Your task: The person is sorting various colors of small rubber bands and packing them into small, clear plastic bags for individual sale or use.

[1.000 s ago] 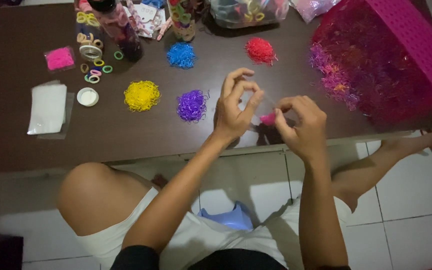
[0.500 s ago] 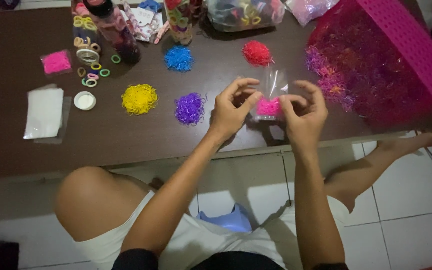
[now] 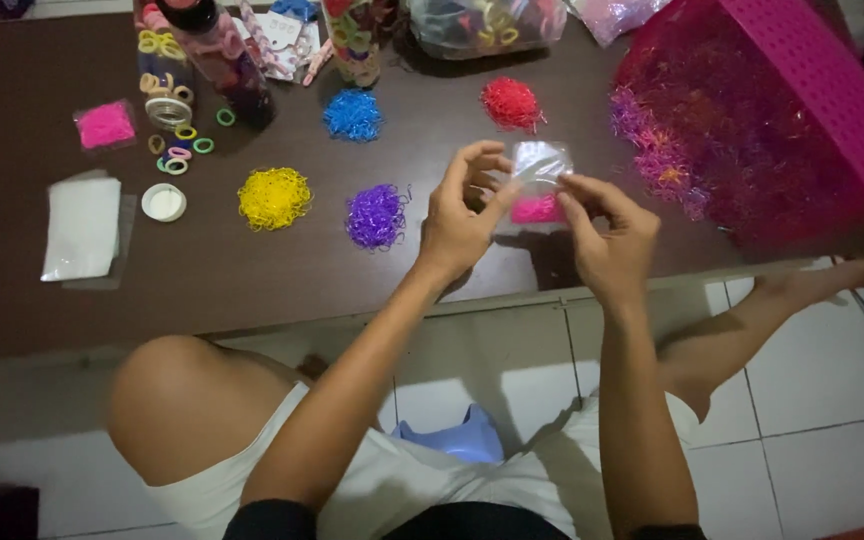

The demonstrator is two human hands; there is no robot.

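A small clear bag (image 3: pixel 540 180) with pink bands at its bottom is held up just above the near edge of the table (image 3: pixel 12 300), between the two hands. Its left edge is pinched by thumb and forefinger of the left hand (image 3: pixel 460 212), the other fingers being loosely spread; its right edge is pinched by the fingertips of the right hand (image 3: pixel 607 232). The bag is judged very light, thin, limp and somewhat slippery, so it is best taken at the top corners, with the filled bottom left hanging. Compared with half a second earlier, the bag is seen a little higher and more opened out between the hands, while the rest has stayed put. On the table, a purple pile (image 3: pixel 376 215) lies just left of the left hand, a yellow pile (image 3: pixel 274 198) further left, and blue (image 3: pixel 353 114) and red (image 3: pixel 509 102) piles lie farther off. At the far right a pink basket (image 3: pixel 822 70) stands tilted over a heap of mixed bands (image 3: pixel 732 160). At the left lie a white lid (image 3: pixel 163 202), a stack of clear bags (image 3: pixel 82 228) and a filled pink bag (image 3: pixel 105 125).
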